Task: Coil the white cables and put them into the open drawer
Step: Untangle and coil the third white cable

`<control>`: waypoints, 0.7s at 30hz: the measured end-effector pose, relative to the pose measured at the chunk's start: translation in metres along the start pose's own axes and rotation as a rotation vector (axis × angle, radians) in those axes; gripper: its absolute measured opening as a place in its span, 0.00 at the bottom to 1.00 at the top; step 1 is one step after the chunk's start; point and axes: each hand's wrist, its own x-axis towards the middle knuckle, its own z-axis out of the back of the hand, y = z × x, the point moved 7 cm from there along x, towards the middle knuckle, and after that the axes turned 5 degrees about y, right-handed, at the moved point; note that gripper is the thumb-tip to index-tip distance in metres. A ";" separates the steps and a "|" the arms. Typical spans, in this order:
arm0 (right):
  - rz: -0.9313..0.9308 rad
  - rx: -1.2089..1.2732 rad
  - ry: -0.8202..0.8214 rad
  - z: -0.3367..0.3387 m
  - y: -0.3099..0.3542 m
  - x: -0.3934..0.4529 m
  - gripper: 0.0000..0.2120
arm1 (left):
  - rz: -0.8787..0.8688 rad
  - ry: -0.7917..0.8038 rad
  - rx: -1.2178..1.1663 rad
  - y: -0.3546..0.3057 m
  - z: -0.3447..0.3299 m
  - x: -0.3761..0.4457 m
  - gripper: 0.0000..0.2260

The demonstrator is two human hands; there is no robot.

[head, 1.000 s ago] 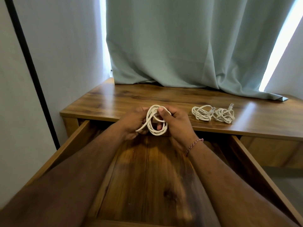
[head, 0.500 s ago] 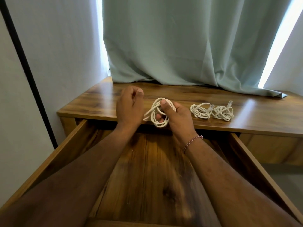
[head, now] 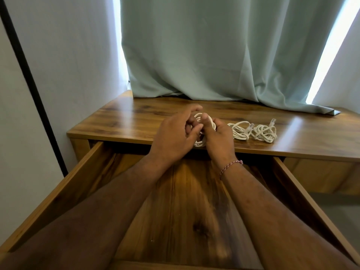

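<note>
A coiled white cable (head: 202, 142) is held between both hands over the desk's front edge, mostly hidden by fingers. My left hand (head: 173, 134) covers its left side, fingers curled onto the loops. My right hand (head: 219, 136) grips its right side, thumb on top. Two more white cables lie loosely bundled on the desk top to the right: one (head: 239, 131) just beside my right hand, the other (head: 265, 133) further right, each with a clear plug end. The open wooden drawer (head: 93, 168) extends toward me under my forearms; its bare floor shows no cables.
A pale green curtain (head: 214, 55) hangs over the back of the wooden desk (head: 126, 121). A white wall with a black vertical strip (head: 29, 82) is close on the left. The drawer's right side wall (head: 303, 199) runs along my right forearm.
My left hand had lifted off the coil and has now come back onto it. Both hands and the coil have shifted slightly away from me, over the desk edge.
</note>
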 end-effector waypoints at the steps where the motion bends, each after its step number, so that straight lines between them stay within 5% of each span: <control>1: 0.013 0.018 0.001 0.000 0.001 0.000 0.15 | 0.034 0.002 -0.041 0.002 -0.001 0.000 0.19; 12: 0.087 -0.063 0.019 0.001 -0.002 0.004 0.16 | 0.057 0.002 0.117 0.018 -0.015 -0.003 0.06; 21: 0.212 -0.278 0.092 0.004 -0.010 0.009 0.11 | 0.754 -0.230 -0.613 0.064 -0.019 -0.016 0.10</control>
